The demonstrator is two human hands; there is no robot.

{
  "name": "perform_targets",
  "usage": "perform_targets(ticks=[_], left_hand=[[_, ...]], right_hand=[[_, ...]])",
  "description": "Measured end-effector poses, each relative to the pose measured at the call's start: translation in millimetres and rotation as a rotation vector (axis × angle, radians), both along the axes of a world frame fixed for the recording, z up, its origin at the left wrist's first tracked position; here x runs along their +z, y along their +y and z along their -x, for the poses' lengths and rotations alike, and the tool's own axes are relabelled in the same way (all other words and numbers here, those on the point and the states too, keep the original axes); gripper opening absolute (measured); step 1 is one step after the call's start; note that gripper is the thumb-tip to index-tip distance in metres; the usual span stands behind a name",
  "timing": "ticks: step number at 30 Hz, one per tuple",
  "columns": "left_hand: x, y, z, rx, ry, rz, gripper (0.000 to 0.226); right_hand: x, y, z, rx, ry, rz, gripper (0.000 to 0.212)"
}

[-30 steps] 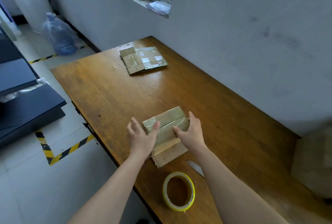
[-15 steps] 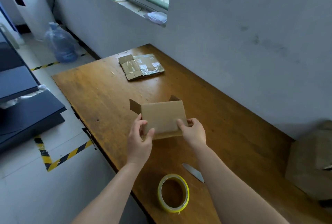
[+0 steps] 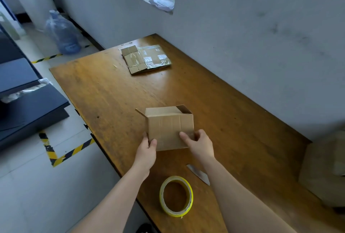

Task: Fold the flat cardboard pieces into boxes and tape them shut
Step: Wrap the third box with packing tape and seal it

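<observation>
A small brown cardboard box [image 3: 169,130] stands upright above the wooden table [image 3: 233,120], its top flaps loose and one corner open. My left hand [image 3: 146,151] grips its lower left edge, thumb on the front face. My right hand [image 3: 199,144] holds the lower right corner, thumb pressed on the front. A roll of yellow-edged tape [image 3: 176,195] lies flat near the table's front edge. A flat, taped cardboard piece [image 3: 145,59] rests at the far end of the table.
A small knife blade [image 3: 198,174] lies on the table beside my right forearm. A large cardboard box [image 3: 324,169] sits at the right end. The grey wall runs along the table's far side. Dark panels [image 3: 28,105] and a water bottle [image 3: 62,32] stand on the floor to the left.
The box lay flat under both hands a second ago. It has been lifted and turned upright, and its top flap has folded down further since half a second ago.
</observation>
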State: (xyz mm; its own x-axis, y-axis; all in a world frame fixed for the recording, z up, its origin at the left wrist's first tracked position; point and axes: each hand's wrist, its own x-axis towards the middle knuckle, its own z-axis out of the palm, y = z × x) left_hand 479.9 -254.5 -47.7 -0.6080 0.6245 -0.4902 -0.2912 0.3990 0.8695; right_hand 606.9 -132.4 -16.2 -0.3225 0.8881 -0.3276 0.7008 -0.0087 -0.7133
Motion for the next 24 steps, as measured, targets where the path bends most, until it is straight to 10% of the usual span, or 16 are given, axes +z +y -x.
perform_targets(ticks=[14,19,24], left_hand=[[9.6,1.7,8.5,0.127,0.028,-0.139,0.027],[19.8,9.4,17.8,-0.116,-0.001,-0.089,0.100],[24.8,22.8,8.2,-0.290,0.279,-0.081,0.056]], right_hand=[[-6.9,8.7,-12.4,-0.041,0.050,-0.035,0.058],[-3.4,8.2,-16.1,-0.102,-0.072,-0.062,0.077],[-0.2,-2.7,-26.4,-0.155,0.128,-0.085,0.065]])
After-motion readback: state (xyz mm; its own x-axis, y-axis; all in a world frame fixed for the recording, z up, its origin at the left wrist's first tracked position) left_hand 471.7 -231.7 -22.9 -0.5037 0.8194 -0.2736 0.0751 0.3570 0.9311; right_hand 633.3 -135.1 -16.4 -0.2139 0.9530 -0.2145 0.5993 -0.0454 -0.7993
